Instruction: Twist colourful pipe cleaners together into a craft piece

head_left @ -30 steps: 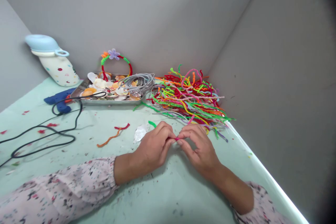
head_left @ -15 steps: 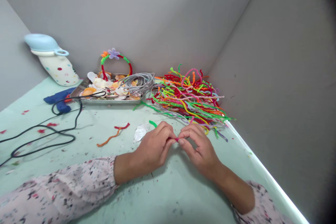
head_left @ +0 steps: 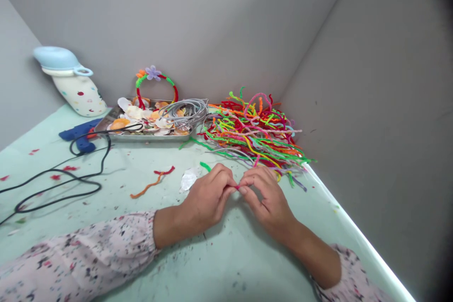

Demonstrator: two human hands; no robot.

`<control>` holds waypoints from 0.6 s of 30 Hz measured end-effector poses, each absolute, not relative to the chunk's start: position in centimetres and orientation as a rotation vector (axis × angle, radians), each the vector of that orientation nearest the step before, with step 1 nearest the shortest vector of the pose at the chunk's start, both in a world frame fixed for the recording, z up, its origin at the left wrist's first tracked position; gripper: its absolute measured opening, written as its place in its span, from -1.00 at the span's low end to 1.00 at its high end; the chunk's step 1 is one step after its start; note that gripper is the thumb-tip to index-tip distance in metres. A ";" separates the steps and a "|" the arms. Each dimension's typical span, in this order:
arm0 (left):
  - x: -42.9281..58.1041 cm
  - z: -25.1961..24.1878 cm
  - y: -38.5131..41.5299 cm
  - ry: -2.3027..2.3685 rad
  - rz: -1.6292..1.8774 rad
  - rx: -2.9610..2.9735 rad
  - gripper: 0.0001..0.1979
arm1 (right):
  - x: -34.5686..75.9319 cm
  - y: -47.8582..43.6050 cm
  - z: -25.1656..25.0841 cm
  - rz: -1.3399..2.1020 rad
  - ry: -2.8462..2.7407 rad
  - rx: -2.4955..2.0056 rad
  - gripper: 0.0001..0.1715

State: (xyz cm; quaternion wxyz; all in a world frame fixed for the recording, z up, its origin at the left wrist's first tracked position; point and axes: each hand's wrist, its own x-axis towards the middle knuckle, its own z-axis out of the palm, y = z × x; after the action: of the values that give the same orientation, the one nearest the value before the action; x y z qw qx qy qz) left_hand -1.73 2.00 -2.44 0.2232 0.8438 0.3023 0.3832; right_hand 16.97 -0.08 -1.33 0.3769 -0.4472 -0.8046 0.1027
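My left hand [head_left: 207,196] and my right hand [head_left: 264,194] meet fingertip to fingertip just above the pale green table [head_left: 219,269]. Both pinch a small pink bit of pipe cleaner [head_left: 238,187], mostly hidden by the fingers. A heap of loose pipe cleaners [head_left: 253,130] in many colours lies right behind my hands, against the grey wall.
A metal tray [head_left: 141,136] of shells and grey wire hoops sits at the back, with a decorated hoop [head_left: 156,84] leaning behind it. A blue glue gun [head_left: 79,131] and its black cord [head_left: 60,179] lie to the left. An orange-red strand [head_left: 150,183] and scraps litter the table. A pale blue-lidded jug [head_left: 71,82] stands far left.
My hands have barely shifted; the right fingers have curled slightly lower over the pink piece.
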 end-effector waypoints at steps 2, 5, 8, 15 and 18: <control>-1.7 -2.5 2.0 0.832 1.045 2.337 -0.90 | 16.9 -0.1 -1.4 0.249 -2.078 -1.149 -0.87; -1.8 -2.6 2.0 0.820 1.028 2.348 -0.90 | 16.8 -0.2 -1.4 0.249 -2.104 -1.125 -0.83; -1.7 -2.8 2.0 0.818 1.026 2.344 -0.90 | 16.8 -0.2 -1.4 0.256 -2.121 -1.100 -0.81; -1.7 -2.1 1.9 0.865 1.099 2.230 -0.91 | 17.1 -0.2 -1.6 0.137 -1.970 -1.093 -0.89; -1.7 -1.8 1.9 0.959 1.155 2.125 -0.89 | 17.3 -0.2 -1.8 0.057 -1.890 -1.086 -0.85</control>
State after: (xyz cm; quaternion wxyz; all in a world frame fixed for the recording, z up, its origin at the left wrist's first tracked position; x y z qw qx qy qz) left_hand -1.71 1.94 -1.80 0.2668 0.7871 0.3552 0.4279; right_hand 17.33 -0.18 -1.82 0.4621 -0.4418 -0.7686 0.0231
